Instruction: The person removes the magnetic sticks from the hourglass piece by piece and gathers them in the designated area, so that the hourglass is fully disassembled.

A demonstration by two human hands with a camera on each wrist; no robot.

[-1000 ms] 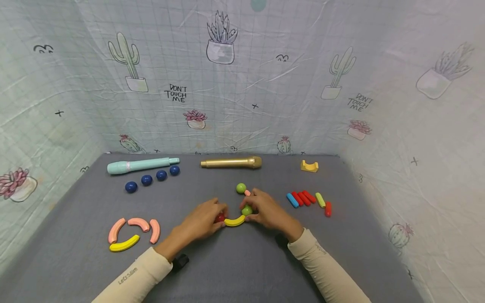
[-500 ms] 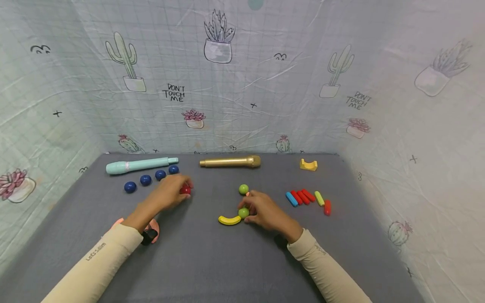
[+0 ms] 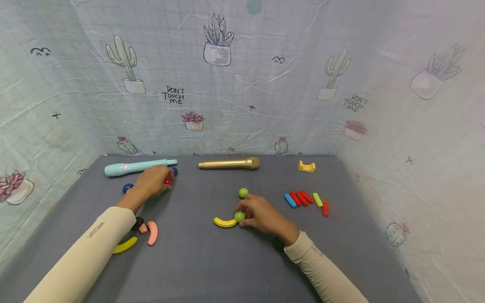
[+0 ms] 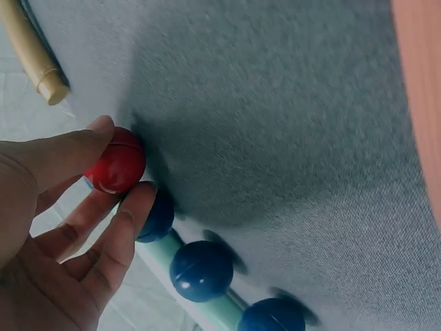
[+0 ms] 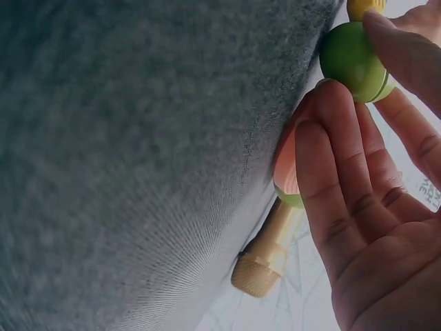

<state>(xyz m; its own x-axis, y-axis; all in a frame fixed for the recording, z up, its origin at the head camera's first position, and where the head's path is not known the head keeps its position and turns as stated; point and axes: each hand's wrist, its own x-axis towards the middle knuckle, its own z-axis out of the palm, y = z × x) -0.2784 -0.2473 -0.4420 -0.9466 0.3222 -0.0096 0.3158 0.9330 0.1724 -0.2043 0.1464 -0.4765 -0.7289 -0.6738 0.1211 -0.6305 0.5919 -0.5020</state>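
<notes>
My left hand [image 3: 153, 181] pinches a glossy red ball [image 4: 114, 165] between thumb and fingers, beside the row of blue balls [image 4: 203, 271]. Part of that row is hidden by the hand in the head view. Near the middle of the table my right hand [image 3: 261, 213] holds a green ball [image 3: 239, 217] between thumb and fingertips. Touching or close to that ball is one end of a yellow curved piece [image 3: 225, 222]. A pink curved piece [image 5: 288, 162] lies behind the right fingers, seen only in the right wrist view. Beyond it sits a second green ball [image 3: 243, 193].
At the back lie a mint microphone-shaped piece [image 3: 132, 167], a gold microphone [image 3: 229, 163] and a yellow cradle-shaped block [image 3: 306, 166]. Several short sticks [image 3: 301, 198] lie at right. Under the left forearm are pink curved pieces [image 3: 153, 233] and another yellow curved piece [image 3: 126, 245].
My left hand has carried the red ball from the yellow curved piece leftward and back to the blue balls. The right hand's green ball and the yellow piece have shifted slightly left.
</notes>
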